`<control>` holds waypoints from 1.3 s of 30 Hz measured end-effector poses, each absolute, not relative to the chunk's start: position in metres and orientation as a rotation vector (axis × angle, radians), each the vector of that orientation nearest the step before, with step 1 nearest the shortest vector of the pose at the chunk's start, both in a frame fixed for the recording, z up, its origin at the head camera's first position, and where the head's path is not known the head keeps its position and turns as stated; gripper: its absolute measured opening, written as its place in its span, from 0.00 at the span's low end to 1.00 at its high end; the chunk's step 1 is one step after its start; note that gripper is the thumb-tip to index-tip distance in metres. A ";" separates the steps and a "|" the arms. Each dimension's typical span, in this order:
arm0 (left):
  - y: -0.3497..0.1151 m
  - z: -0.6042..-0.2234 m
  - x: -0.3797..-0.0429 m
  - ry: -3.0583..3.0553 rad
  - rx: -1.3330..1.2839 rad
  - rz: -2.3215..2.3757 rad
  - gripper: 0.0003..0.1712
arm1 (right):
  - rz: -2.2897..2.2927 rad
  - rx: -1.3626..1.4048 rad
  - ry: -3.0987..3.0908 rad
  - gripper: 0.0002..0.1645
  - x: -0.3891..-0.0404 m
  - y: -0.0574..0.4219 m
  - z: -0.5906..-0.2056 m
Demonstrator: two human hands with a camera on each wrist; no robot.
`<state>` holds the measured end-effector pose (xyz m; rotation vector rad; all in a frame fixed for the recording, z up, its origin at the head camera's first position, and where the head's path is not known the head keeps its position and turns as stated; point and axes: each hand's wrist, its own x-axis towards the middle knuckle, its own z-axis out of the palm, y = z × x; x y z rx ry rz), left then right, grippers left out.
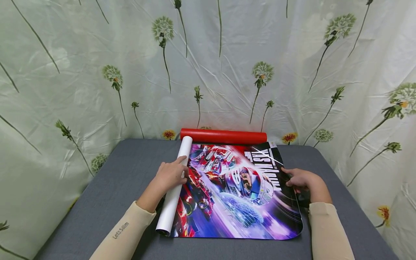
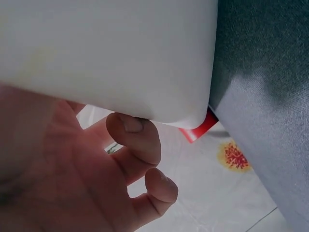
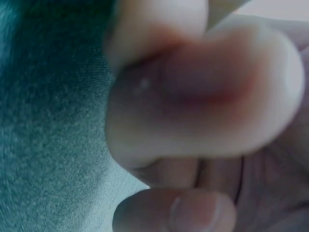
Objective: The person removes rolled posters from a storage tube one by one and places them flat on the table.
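Observation:
A glossy poster (image 1: 227, 191) with racing helmets and red cars lies partly unrolled on the grey table. Its left part is still a white roll (image 1: 173, 198), seen close up in the left wrist view as a white surface (image 2: 120, 58). My left hand (image 1: 170, 175) rests over this roll, index finger stretched across it; the left wrist view shows other fingers (image 2: 140, 137) loosely bent beside it. At the poster's right edge, my right hand (image 1: 302, 182) pinches the sheet with thumb and forefinger. Bent, blurred fingers (image 3: 203, 96) fill the right wrist view, where the poster is hidden.
A red tube (image 1: 224, 135) lies along the table's far edge, just behind the poster. Grey cloth covers the table (image 1: 136, 159). Beyond it hangs a pale curtain (image 1: 227, 72) printed with dandelions.

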<state>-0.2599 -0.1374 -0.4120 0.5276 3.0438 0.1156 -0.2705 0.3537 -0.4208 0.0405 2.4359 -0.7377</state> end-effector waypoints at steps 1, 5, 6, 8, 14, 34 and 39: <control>-0.138 -0.412 -0.260 3.045 0.527 0.114 0.05 | -0.740 0.042 2.435 0.47 -0.270 0.354 -0.421; -0.139 -0.412 -0.259 3.058 0.519 0.115 0.05 | -0.754 0.052 2.437 0.47 -0.268 0.356 -0.420; -0.139 -0.412 -0.259 3.062 0.514 0.122 0.05 | -0.757 0.053 2.438 0.47 -0.268 0.356 -0.420; -0.139 -0.412 -0.260 3.069 0.508 0.132 0.08 | -0.766 0.059 2.436 0.47 -0.267 0.357 -0.420; -0.139 -0.411 -0.260 3.066 0.485 0.109 0.06 | -0.788 0.057 2.434 0.47 -0.265 0.361 -0.419; -0.146 -0.412 -0.262 3.070 0.423 0.149 0.05 | -0.808 0.065 2.427 0.46 -0.265 0.366 -0.419; -0.150 -0.412 -0.262 3.079 0.414 0.192 0.08 | -0.840 0.043 2.428 0.46 -0.264 0.367 -0.419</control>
